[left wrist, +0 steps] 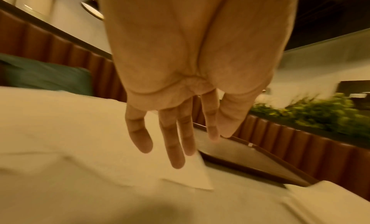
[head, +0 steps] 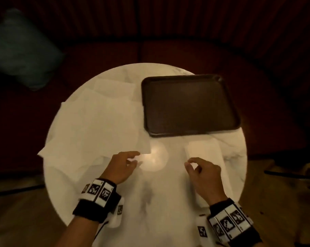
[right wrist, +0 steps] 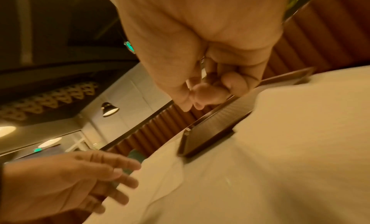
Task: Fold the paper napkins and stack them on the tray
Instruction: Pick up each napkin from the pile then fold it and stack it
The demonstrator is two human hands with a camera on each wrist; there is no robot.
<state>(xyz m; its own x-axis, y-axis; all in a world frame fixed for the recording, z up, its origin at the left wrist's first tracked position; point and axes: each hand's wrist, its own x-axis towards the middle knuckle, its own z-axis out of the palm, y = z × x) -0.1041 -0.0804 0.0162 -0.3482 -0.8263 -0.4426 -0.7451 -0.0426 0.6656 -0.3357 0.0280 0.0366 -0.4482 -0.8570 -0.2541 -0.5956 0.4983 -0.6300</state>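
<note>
Several unfolded white paper napkins (head: 97, 122) overlap on the left half of a round white table (head: 150, 196). The empty dark tray (head: 186, 104) lies at the table's far right. My left hand (head: 127, 162) hovers with straight fingers (left wrist: 176, 148) just above the near right corner of the top napkin (left wrist: 196, 176), holding nothing. Beside the tray's near edge on the right lies another napkin (head: 204, 148). Above that napkin's near end, my right hand (head: 198, 170) has loosely curled fingers (right wrist: 202, 94), thumb close to the index tip, with no paper between them.
A dark red upholstered bench (head: 186, 50) curves behind the table, with a green cushion (head: 20, 49) at its left. The tray's (right wrist: 210, 132) right side overhangs the table's edge. Wooden floor (head: 275, 193) lies on both sides. Bare marble shows between my hands.
</note>
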